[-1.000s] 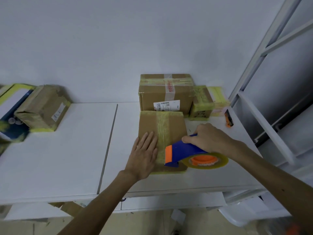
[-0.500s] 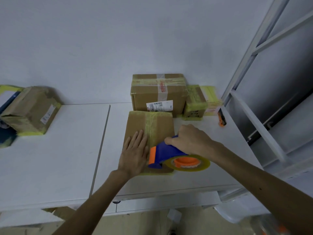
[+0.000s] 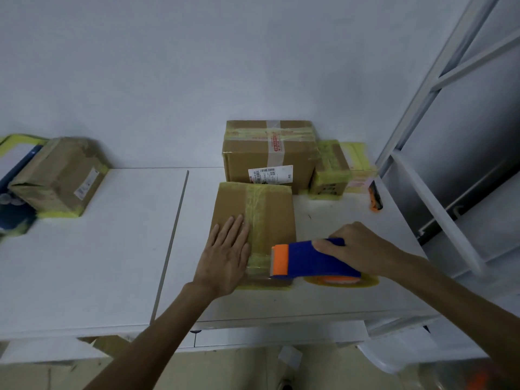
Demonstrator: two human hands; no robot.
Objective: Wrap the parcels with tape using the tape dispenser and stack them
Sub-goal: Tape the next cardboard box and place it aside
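Observation:
A flat brown parcel [image 3: 277, 212] lies on the white table [image 3: 92, 263], with a yellowish tape strip running down its middle. My left hand [image 3: 226, 256] presses flat on its near left part, fingers straight. My right hand [image 3: 357, 249] grips the blue and orange tape dispenser [image 3: 305, 261], whose orange head sits at the parcel's near right corner. Its tape roll [image 3: 342, 281] hangs under the blue body, just past the parcel's right edge.
A larger taped box [image 3: 267, 153] and a small yellow-taped box [image 3: 329, 170] stand against the wall behind the parcel. Another wrapped parcel [image 3: 59, 178] sits at the far left. An orange cutter [image 3: 375, 197] lies by the white metal frame [image 3: 439, 77] on the right.
The dispenser has slid a little to the right along the parcel's near end, and my right hand went with it. My left hand stays flat on the parcel.

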